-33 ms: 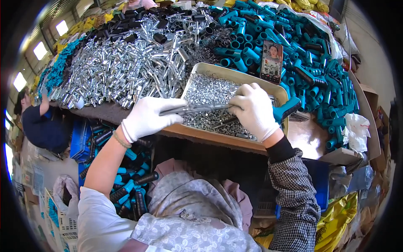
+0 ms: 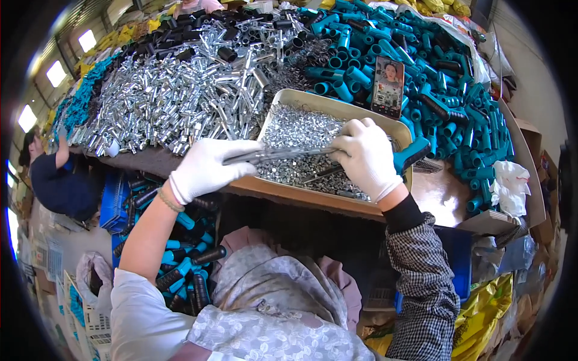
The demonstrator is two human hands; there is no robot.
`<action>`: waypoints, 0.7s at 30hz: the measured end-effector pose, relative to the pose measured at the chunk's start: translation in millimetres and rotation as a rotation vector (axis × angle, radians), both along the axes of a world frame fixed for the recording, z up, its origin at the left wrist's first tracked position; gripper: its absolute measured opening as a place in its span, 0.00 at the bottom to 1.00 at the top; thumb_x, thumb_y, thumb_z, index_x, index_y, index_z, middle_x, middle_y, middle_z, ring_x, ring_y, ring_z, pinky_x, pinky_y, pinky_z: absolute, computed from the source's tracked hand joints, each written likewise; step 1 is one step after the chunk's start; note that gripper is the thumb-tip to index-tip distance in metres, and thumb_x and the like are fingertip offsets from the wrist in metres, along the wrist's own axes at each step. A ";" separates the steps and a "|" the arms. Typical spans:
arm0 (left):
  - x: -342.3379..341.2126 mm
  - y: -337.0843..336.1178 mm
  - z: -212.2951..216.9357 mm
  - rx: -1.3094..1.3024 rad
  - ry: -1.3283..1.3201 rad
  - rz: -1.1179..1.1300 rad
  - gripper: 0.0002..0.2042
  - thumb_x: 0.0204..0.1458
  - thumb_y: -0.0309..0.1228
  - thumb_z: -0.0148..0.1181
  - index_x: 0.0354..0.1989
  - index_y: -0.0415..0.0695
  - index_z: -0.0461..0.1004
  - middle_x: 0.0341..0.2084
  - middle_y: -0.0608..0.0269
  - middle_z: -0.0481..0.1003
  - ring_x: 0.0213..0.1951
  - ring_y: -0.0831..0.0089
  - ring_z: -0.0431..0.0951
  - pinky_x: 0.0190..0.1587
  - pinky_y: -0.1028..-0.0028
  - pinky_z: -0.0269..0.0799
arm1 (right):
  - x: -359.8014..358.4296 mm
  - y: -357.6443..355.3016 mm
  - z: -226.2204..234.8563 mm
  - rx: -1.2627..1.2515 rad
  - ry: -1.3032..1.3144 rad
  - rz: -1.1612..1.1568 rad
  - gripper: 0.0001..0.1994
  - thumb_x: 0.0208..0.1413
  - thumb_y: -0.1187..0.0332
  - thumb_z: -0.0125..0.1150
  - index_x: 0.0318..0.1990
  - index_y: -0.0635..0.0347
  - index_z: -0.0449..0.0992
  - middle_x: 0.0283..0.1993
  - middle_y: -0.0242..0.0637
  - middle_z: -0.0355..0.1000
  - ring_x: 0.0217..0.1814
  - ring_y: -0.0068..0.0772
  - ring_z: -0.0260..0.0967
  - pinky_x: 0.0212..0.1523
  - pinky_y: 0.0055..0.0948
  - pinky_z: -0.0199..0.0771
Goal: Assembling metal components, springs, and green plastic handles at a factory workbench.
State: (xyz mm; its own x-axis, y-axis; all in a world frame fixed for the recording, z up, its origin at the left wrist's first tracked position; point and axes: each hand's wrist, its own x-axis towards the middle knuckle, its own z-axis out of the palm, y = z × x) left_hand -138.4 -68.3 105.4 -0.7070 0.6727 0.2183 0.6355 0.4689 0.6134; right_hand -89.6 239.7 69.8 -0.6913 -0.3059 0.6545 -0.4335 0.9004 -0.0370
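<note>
In the head view, the left hand (image 2: 211, 170), in a white glove, is closed between thumb and fingers on slim metal rods (image 2: 283, 154); how many, I cannot tell. The right hand (image 2: 366, 157), also gloved, pinches their other end with its fingertips. The rods are above a cream tray (image 2: 344, 108) of small metal pieces. Near the right hand is a teal-and-black handle (image 2: 410, 155). Behind the tray, a smartphone (image 2: 388, 88) leans on teal plastic handles (image 2: 343, 90); silver metal tubes (image 2: 180, 99) are heaped to the left.

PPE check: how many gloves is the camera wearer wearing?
2: one white glove on the left hand, one on the right hand. Any second layer underneath would be hidden.
</note>
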 end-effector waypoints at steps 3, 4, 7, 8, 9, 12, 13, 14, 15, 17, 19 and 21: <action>1.2 -18.2 3.5 -0.027 0.027 0.037 0.20 0.48 0.26 0.67 0.52 0.37 0.77 0.39 0.56 0.83 0.40 0.77 0.81 0.45 0.76 0.75 | 8.9 10.5 -1.9 0.061 -0.014 -0.100 0.05 0.42 0.64 0.68 0.26 0.51 0.83 0.35 0.35 0.71 0.42 0.41 0.67 0.41 0.39 0.69; 1.6 -21.2 2.8 -0.031 0.017 0.068 0.20 0.48 0.26 0.67 0.52 0.38 0.77 0.38 0.56 0.83 0.39 0.78 0.81 0.44 0.76 0.75 | 13.6 12.2 -3.6 0.034 -0.016 -0.115 0.08 0.42 0.64 0.69 0.31 0.52 0.83 0.37 0.36 0.71 0.44 0.42 0.68 0.43 0.39 0.70; 11.7 -35.7 3.6 -0.024 0.045 0.133 0.21 0.47 0.26 0.67 0.51 0.35 0.77 0.38 0.53 0.83 0.38 0.76 0.81 0.44 0.75 0.75 | 34.1 12.8 9.5 -0.070 0.015 -0.107 0.14 0.41 0.68 0.71 0.39 0.54 0.81 0.40 0.37 0.72 0.46 0.44 0.69 0.46 0.40 0.71; 16.1 -40.7 2.8 -0.018 0.049 0.152 0.21 0.47 0.26 0.67 0.51 0.34 0.77 0.38 0.52 0.83 0.39 0.75 0.81 0.45 0.75 0.75 | 44.1 14.4 13.5 -0.127 0.038 -0.104 0.13 0.42 0.69 0.70 0.39 0.55 0.80 0.40 0.37 0.72 0.46 0.44 0.69 0.46 0.40 0.71; 19.8 -45.0 1.2 -0.048 0.099 0.160 0.22 0.45 0.25 0.66 0.51 0.34 0.76 0.38 0.52 0.82 0.38 0.75 0.81 0.44 0.75 0.75 | 57.6 16.4 16.4 -0.185 0.059 -0.102 0.13 0.42 0.70 0.70 0.39 0.56 0.80 0.40 0.37 0.72 0.45 0.44 0.70 0.45 0.40 0.71; 41.5 -46.5 0.3 -0.072 -0.027 0.253 0.23 0.42 0.22 0.65 0.51 0.33 0.77 0.34 0.55 0.82 0.35 0.76 0.80 0.42 0.76 0.74 | 123.7 31.5 14.2 -0.474 -0.192 -0.090 0.08 0.45 0.74 0.67 0.36 0.60 0.80 0.35 0.39 0.75 0.38 0.43 0.74 0.39 0.35 0.73; 49.3 -49.0 -2.2 -0.086 -0.046 0.285 0.23 0.41 0.22 0.65 0.51 0.33 0.77 0.33 0.55 0.81 0.34 0.75 0.80 0.42 0.75 0.74 | 148.4 44.4 10.9 -0.642 -0.434 -0.023 0.06 0.48 0.76 0.65 0.34 0.62 0.81 0.33 0.39 0.77 0.36 0.38 0.75 0.39 0.31 0.74; 56.8 -49.1 -6.9 -0.068 -0.159 0.337 0.24 0.39 0.22 0.65 0.51 0.33 0.77 0.33 0.54 0.81 0.34 0.74 0.80 0.42 0.74 0.74 | 175.3 57.9 -2.1 -0.870 -0.615 0.085 0.05 0.50 0.76 0.64 0.35 0.64 0.82 0.34 0.39 0.78 0.37 0.34 0.76 0.42 0.29 0.75; 61.3 -54.5 -15.2 -0.079 -0.034 0.254 0.25 0.37 0.20 0.64 0.50 0.33 0.77 0.33 0.54 0.81 0.33 0.71 0.81 0.41 0.73 0.75 | 197.4 75.8 -12.3 -0.903 -0.783 0.101 0.06 0.51 0.75 0.64 0.37 0.65 0.82 0.36 0.39 0.79 0.38 0.34 0.76 0.44 0.28 0.75; 76.5 -53.7 -24.0 -0.080 0.055 0.150 0.25 0.34 0.18 0.65 0.49 0.35 0.78 0.27 0.56 0.78 0.28 0.68 0.78 0.35 0.73 0.73 | 230.0 101.0 -54.0 -1.056 -0.903 -0.204 0.07 0.53 0.72 0.63 0.36 0.67 0.82 0.34 0.40 0.79 0.37 0.35 0.77 0.43 0.29 0.75; 88.4 -35.4 -35.1 -0.077 0.074 0.018 0.26 0.32 0.17 0.67 0.48 0.36 0.78 0.25 0.56 0.77 0.24 0.68 0.76 0.31 0.73 0.71 | 266.4 135.7 -118.0 -0.985 -0.811 -0.585 0.08 0.53 0.71 0.63 0.36 0.67 0.82 0.32 0.43 0.80 0.34 0.36 0.77 0.40 0.29 0.75; 102.7 -8.7 -46.3 -0.099 0.002 -0.035 0.25 0.33 0.20 0.70 0.46 0.38 0.79 0.24 0.56 0.77 0.23 0.67 0.76 0.28 0.73 0.71 | 304.2 167.9 -180.3 -0.571 -0.787 -0.886 0.08 0.50 0.68 0.63 0.34 0.62 0.83 0.32 0.47 0.79 0.34 0.46 0.78 0.38 0.36 0.76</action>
